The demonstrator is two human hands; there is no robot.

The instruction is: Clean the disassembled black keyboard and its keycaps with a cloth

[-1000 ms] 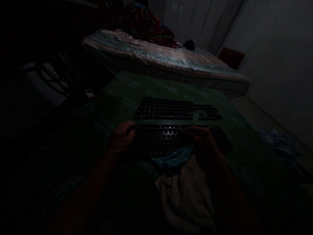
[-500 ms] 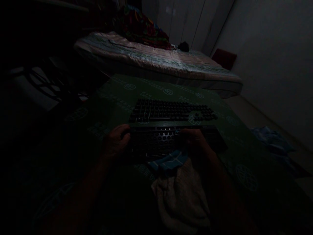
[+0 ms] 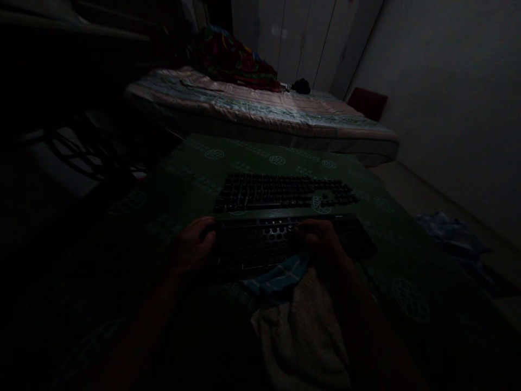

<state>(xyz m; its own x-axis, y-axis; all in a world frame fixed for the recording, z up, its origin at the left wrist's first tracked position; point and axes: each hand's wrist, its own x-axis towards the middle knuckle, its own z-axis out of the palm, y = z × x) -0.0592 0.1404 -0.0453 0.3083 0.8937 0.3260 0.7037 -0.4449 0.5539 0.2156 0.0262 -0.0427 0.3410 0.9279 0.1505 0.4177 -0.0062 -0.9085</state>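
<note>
A black keyboard base [image 3: 271, 234], its key sockets bare, lies across the green sheet in front of me. My left hand [image 3: 194, 243] grips its left end, thumb and fingers closed around the edge. Over the right half of the base, my right hand [image 3: 323, 239] is closed on a cloth [image 3: 303, 320], with fingertips at the upper rows of sockets. The cloth has a beige towelling part and a blue checked part, and hangs below that hand toward me. Just beyond the base, loose black keycaps [image 3: 260, 191] are laid out in keyboard order. Dim light hides finger detail.
The green printed sheet [image 3: 171, 187] covers the surface under everything. Behind it stands a bed [image 3: 260, 111] with a patterned red blanket [image 3: 234, 62]. Crumpled blue cloth [image 3: 448, 231] lies at the right. A dark wheel-like frame [image 3: 81, 146] is at the left.
The whole view has shifted slightly, so everything sits a little lower. Both hands stay on or over the keyboard base, and the right fingertips have moved only slightly.
</note>
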